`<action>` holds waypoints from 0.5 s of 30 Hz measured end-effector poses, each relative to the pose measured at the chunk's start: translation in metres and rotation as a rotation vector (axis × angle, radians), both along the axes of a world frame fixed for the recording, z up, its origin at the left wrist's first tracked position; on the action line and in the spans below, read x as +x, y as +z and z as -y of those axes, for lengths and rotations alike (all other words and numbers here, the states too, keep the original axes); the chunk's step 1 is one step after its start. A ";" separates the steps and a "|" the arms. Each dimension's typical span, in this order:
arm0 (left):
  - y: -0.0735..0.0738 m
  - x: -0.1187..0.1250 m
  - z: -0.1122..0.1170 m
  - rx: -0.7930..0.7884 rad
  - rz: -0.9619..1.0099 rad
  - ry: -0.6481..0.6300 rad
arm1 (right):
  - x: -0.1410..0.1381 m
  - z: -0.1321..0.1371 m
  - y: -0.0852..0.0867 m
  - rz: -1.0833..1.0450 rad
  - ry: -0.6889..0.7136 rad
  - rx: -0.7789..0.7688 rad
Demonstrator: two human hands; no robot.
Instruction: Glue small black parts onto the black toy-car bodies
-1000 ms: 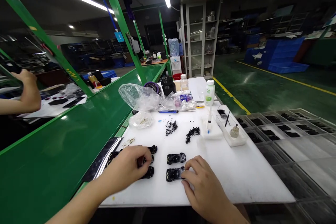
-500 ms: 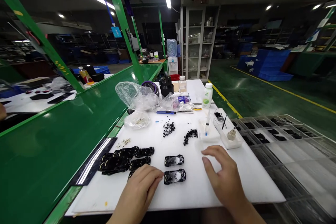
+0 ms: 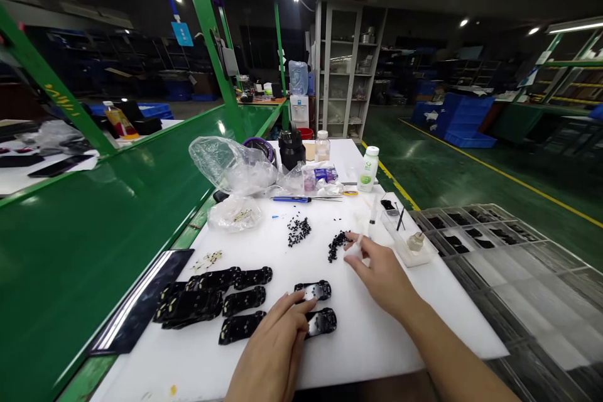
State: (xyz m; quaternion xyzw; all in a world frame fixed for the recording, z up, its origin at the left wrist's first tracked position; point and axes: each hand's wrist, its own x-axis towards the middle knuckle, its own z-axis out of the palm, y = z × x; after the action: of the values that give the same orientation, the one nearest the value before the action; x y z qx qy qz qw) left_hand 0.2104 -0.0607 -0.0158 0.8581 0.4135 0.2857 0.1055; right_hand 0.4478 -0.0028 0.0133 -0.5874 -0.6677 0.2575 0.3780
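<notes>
My left hand [image 3: 277,339] reaches over two small black toy car bodies, its fingers stretched out. It covers the left end of the nearer car body [image 3: 324,321], and its fingertips come to the edge of the farther car body [image 3: 318,291]. Whether it presses on either one I cannot tell. My right hand [image 3: 381,273] is closed, thumb and fingers pinching a small whitish bottle [image 3: 353,252] with a thin nozzle. Just left of that bottle lies a curved pile of tiny black parts [image 3: 336,246].
More black car bodies [image 3: 195,304] are grouped at left. Another heap of black bits [image 3: 298,231], a blue pen-like tool [image 3: 291,199], a syringe [image 3: 372,217] and a clear tray [image 3: 414,254] lie farther back. A white bottle [image 3: 368,169] stands behind. A compartment box [image 3: 499,270] sits at right.
My right hand has moved forward and left and taken hold of the small whitish bottle. My left hand has shifted right, over the two car bodies. The view has turned slightly right.
</notes>
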 end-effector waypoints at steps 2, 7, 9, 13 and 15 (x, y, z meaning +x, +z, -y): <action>-0.001 -0.001 -0.001 -0.011 -0.013 -0.026 | -0.002 0.004 0.004 -0.274 0.045 -0.045; 0.001 0.001 -0.002 -0.045 -0.033 -0.027 | -0.007 0.011 0.010 -1.042 0.008 -0.164; 0.002 0.002 -0.002 -0.055 -0.050 -0.030 | -0.006 0.008 0.011 -1.160 0.019 -0.193; 0.000 0.004 -0.002 -0.046 -0.080 -0.041 | -0.008 0.001 0.008 -1.021 -0.125 -0.016; 0.000 0.005 -0.001 -0.033 -0.092 -0.044 | -0.012 0.002 0.003 -0.826 -0.212 0.088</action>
State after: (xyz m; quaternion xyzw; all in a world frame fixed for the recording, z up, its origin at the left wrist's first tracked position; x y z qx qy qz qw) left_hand 0.2151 -0.0595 -0.0157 0.8773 0.4036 0.2367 0.1069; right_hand 0.4355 -0.0051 0.0163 -0.4838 -0.4065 0.4022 0.6626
